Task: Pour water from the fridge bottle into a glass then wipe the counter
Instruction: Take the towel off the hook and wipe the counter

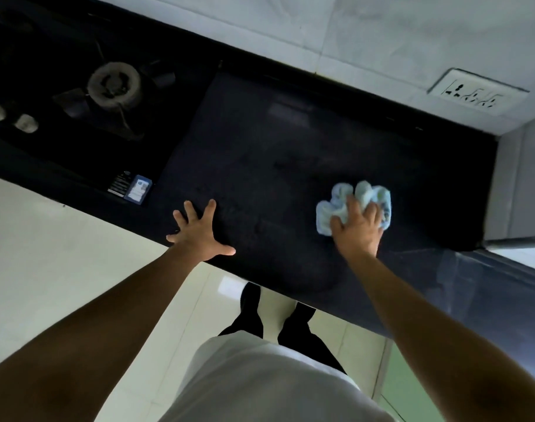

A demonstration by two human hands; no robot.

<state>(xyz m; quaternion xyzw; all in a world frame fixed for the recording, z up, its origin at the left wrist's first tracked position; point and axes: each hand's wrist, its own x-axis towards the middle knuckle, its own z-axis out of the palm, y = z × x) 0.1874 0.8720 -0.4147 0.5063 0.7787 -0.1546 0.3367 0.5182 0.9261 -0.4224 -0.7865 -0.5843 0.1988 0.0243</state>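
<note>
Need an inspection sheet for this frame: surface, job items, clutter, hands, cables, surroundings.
Surface: dark counter, glossy, faint marks; no clear puddle visible.
Job's things: light blue cloth bunched on the counter; bottle and glass not in view.
Clutter: small blue card at the near corner of the gas stove.
Hands: left hand flat on the counter's front edge, fingers spread; right hand grips the cloth.
Cables: nothing seen.
Surroundings: stove with two knobs to the left; wall socket at back right.
</note>
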